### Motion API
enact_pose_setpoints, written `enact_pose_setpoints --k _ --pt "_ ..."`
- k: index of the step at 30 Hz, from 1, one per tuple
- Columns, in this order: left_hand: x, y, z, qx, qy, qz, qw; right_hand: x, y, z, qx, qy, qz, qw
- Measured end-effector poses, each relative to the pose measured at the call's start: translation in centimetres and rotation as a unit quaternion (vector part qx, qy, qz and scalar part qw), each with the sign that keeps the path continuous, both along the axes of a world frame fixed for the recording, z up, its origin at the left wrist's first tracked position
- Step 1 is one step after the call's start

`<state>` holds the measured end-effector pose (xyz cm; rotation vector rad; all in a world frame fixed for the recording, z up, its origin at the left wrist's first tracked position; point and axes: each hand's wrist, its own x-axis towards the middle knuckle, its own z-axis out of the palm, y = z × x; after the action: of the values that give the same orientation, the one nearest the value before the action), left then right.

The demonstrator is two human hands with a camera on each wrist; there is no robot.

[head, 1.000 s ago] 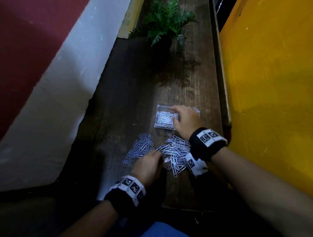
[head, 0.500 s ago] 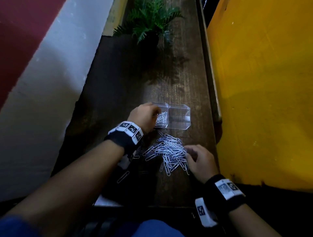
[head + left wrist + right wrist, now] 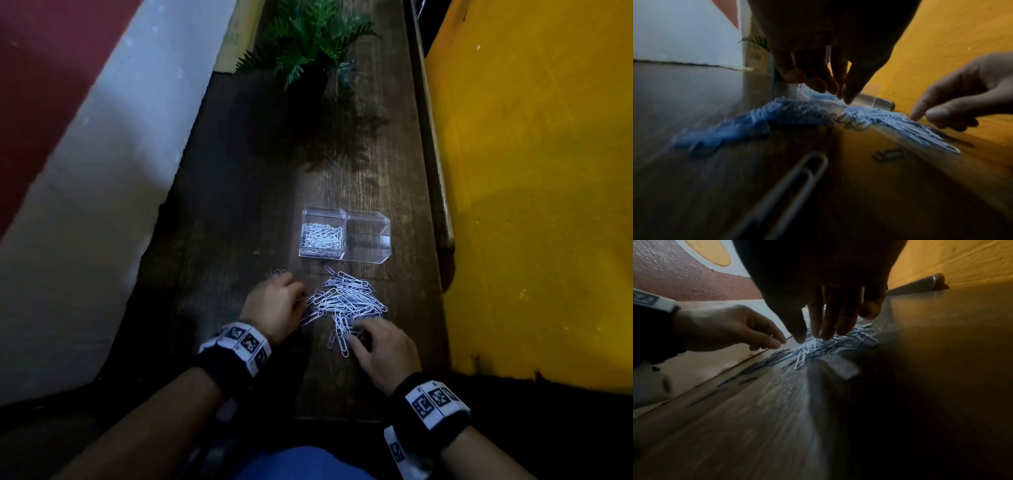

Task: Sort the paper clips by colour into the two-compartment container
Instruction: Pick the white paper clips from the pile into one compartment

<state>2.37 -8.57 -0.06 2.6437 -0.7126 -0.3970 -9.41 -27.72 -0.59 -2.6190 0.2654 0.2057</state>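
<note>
Both hands are down low on the dark wooden surface (image 3: 246,192), right at the loose pile of paper clips (image 3: 346,301). The left hand (image 3: 274,308) sits at the pile's left edge with fingers bent downward; in the left wrist view its fingertips (image 3: 818,84) hang just above the blurry blue heap (image 3: 748,128), and I honestly can't tell if it's got a clip or not. The right hand (image 3: 383,349) is at the near right corner of the pile, fingers loosely extended with tips down onto the clips; its wrist view shows the fingertips (image 3: 826,335) touching the top of the heap, nothing clearly pinched.

The clear two-compartment container (image 3: 368,260) sits just beyond the pile, not touching either hand. Its left compartment holds a bunch of white clips (image 3: 322,236), the right one looks bare.

The surface is narrow: a yellow wall (image 3: 531,205) runs close along the right side, and the left edge drops off beside a white and red wall (image 3: 85,171). A potted fern (image 3: 308,44) stands at the far end, with open wood between it and the container. A stray clip (image 3: 275,273) lies just beyond the left hand.
</note>
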Motion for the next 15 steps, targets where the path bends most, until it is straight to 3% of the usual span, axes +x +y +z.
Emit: enact_pose_setpoints --k 8,15 --pt "-1.1 -0.4 -0.7 0.051 0.066 0.047 0.995 2.0 1.3 0.1 -0.037 0.035 -0.002 0.999" --pt "-0.9 -0.2 -0.5 0.006 0.087 0.076 0.993 2.3 1.3 0.3 -0.011 0.04 0.002 0.999"
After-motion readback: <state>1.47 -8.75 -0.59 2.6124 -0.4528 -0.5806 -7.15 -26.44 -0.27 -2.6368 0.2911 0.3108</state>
